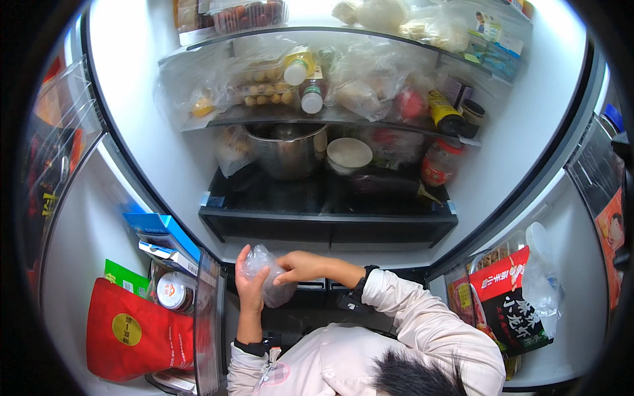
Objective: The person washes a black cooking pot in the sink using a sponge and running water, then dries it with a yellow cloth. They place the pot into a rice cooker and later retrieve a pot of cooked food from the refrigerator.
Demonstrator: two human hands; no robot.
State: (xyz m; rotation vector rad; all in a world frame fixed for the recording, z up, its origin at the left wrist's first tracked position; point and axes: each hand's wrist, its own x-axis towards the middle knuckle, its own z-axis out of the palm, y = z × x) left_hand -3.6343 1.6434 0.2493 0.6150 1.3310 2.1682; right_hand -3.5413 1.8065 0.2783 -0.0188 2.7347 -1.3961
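Before an open refrigerator, my left hand (pixel 252 282) holds a clear plastic bag (pixel 270 279) from its left side, thumb across the front. The fingers of my right hand (pixel 297 267) grip the same bag from the right. What the bag contains cannot be told. Beyond my hands, the lowest shelf (pixel 277 213) bears a steel pot (pixel 290 156), a white bowl (pixel 349 153), an eggplant (pixel 386 183) and a red-lidded jar (pixel 440 163).
The middle shelf (pixel 317 119) holds two bottles, bagged food and a yellow squeeze bottle (pixel 441 109). In the open left door is a red pouch (pixel 138 331); a red and black food package (pixel 510 302) leans out of the right door bin.
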